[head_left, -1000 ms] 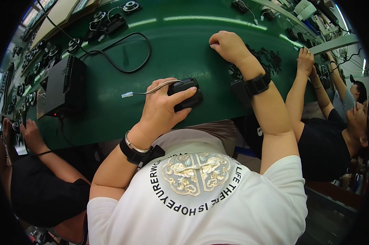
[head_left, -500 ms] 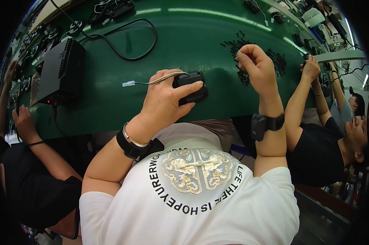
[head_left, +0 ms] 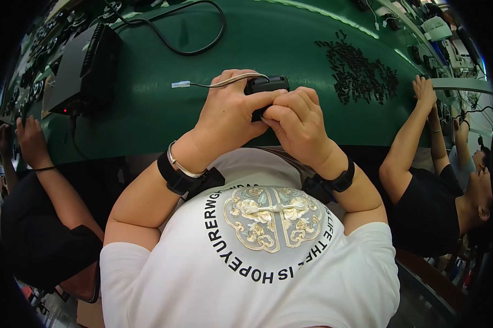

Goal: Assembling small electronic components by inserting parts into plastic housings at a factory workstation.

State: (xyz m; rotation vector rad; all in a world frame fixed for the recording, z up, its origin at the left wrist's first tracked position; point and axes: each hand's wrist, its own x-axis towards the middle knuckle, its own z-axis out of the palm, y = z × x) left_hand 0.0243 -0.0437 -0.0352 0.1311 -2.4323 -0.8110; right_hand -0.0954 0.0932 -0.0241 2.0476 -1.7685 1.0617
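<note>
My left hand (head_left: 220, 113) is wrapped round a small black plastic housing (head_left: 269, 84) above the green bench. A thin light-and-dark cable (head_left: 224, 83) runs out of the housing across the back of that hand and ends in a whitish plug (head_left: 181, 85). Pinched together, the fingers of my right hand (head_left: 303, 121) press at the housing's near right side. Whatever sits between those fingertips is hidden. To the right lies a spread-out pile of small black screw-like pieces (head_left: 361, 71).
A black power box (head_left: 85, 71) with a red light stands at the left, with a looped black cord (head_left: 202, 52) behind it. Co-workers' hands rest at the bench edge, one at the left (head_left: 33, 142), another at the right (head_left: 424, 93). Black parts line the far left.
My right hand has come from above the pile of small black pieces to the housing, fingers pinched. My left hand still holds the housing. The whole view has shifted somewhat.
</note>
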